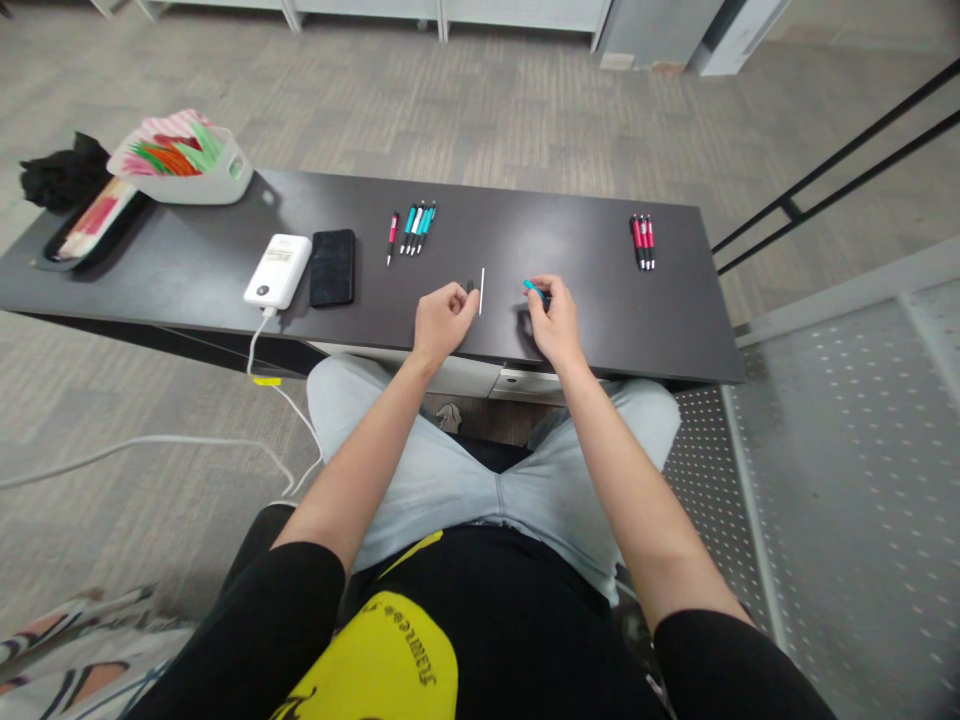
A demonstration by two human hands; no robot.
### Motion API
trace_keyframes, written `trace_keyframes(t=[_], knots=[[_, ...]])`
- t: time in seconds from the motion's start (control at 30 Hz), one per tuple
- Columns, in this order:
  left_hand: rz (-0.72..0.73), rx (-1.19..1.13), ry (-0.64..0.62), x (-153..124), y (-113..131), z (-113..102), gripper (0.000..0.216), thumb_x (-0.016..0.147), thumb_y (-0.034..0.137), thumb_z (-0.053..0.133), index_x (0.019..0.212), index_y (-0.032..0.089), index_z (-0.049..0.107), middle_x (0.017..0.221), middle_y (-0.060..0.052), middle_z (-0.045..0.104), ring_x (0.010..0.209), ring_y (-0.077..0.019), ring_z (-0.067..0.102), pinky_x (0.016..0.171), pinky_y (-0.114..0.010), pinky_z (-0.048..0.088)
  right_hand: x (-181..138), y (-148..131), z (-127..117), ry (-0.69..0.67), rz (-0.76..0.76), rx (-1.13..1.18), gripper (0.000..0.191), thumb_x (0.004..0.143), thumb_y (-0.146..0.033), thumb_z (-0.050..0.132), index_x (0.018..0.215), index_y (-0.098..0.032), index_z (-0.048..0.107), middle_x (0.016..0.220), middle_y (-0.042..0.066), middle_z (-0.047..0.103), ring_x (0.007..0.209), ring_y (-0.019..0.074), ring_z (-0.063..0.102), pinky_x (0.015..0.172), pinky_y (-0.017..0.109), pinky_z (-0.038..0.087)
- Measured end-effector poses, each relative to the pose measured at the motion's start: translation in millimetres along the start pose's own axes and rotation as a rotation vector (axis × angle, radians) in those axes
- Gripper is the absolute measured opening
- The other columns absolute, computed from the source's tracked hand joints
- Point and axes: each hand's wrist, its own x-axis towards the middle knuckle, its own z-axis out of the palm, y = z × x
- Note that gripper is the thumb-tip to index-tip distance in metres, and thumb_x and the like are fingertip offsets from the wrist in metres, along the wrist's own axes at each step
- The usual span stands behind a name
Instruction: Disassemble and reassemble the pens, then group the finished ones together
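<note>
My left hand (444, 322) is closed over the desk near its front edge. A small dark piece, apparently the black lower part of a pen, pokes out at its fingertips. Right beside those fingers is a thin white pen refill (481, 292); whether the hand touches it I cannot tell. To the right, my right hand (553, 318) pinches a teal pen barrel (535, 290), its lower part hidden by the fingers. Beyond my left hand lie a red pen (393, 236) and several teal and white pens (417, 228). Three red pens (643, 242) lie side by side at the far right.
On the dark desk (570, 225), a white power bank (278, 271) with a cable sits next to a black phone (332, 268). Further left stand a white basket (202, 188) of colourful items and a black tray (82, 240). A perforated metal panel (840, 450) borders the right side.
</note>
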Motion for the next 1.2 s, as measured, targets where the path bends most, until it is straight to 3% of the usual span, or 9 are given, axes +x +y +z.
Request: trace_keyframes(t=[0.1,0.17,0.4,0.63,0.77,1.0,1.2], knots=[[-0.02,-0.071,0.175,18,-17,-21,0.056,0.117,0.035,0.08,0.073,0.028,0.047,0.066,0.005,0.048,0.07,-0.0189,0.049,0.078,-0.036,0.044,-2,-10,-2,-0.042,-0.003,0.036,0.035,0.122,-0.066,0.072,0.132,-0.035,0.085,0.136,0.013,0.093,0.134,0.0397,0.085,0.129,0.06,0.067],[-0.046,-0.058,0.208,27,-28,-33,0.057,0.118,0.034,0.08,0.071,0.027,0.048,0.065,0.004,0.049,0.07,-0.0185,0.048,0.079,-0.036,0.043,-3,-17,-4,-0.075,-0.001,0.053,0.039,0.121,-0.069,0.074,0.132,-0.035,0.087,0.134,0.012,0.093,0.132,0.0397,0.085,0.127,0.058,0.068],[-0.101,-0.038,0.126,31,-40,-37,0.051,0.122,0.037,0.079,0.076,0.028,0.06,0.071,0.002,0.061,0.074,-0.0209,0.059,0.082,-0.037,0.045,-1,-26,-12,-0.123,0.118,-0.032,0.025,0.113,-0.052,0.082,0.127,-0.031,0.084,0.096,0.001,0.078,0.095,0.0291,0.074,0.099,0.043,0.065],[-0.103,0.01,0.105,34,-44,-32,0.044,0.121,0.042,0.077,0.081,0.028,0.063,0.077,-0.001,0.071,0.081,-0.0245,0.067,0.084,-0.038,0.047,20,-44,-23,-0.27,0.115,-0.091,0.011,0.106,-0.037,0.083,0.111,-0.028,0.088,0.114,0.008,0.094,0.103,0.0328,0.083,0.107,0.046,0.066],[-0.121,0.066,0.102,33,-41,-32,0.044,0.12,0.044,0.078,0.081,0.029,0.064,0.08,-0.003,0.075,0.084,-0.0265,0.069,0.083,-0.039,0.046,37,-63,-21,-0.357,0.121,-0.199,0.012,0.106,-0.029,0.081,0.11,-0.026,0.092,0.109,0.01,0.095,0.1,0.0326,0.085,0.108,0.045,0.067],[-0.15,0.113,0.072,31,-33,-35,0.044,0.121,0.044,0.079,0.083,0.029,0.065,0.086,-0.005,0.081,0.092,-0.0285,0.074,0.083,-0.039,0.046,70,-92,-9,-0.513,-0.005,-0.446,0.021,0.101,-0.018,0.08,0.114,-0.02,0.097,0.109,0.013,0.096,0.106,0.0343,0.088,0.109,0.044,0.066],[-0.161,0.087,0.081,31,-30,-34,0.047,0.121,0.04,0.083,0.08,0.028,0.062,0.085,-0.004,0.079,0.09,-0.0286,0.074,0.085,-0.04,0.046,82,-95,-1,-0.5,-0.053,-0.453,0.009,0.098,-0.021,0.083,0.099,-0.023,0.092,0.099,0.013,0.092,0.1,0.0366,0.087,0.109,0.049,0.066]])
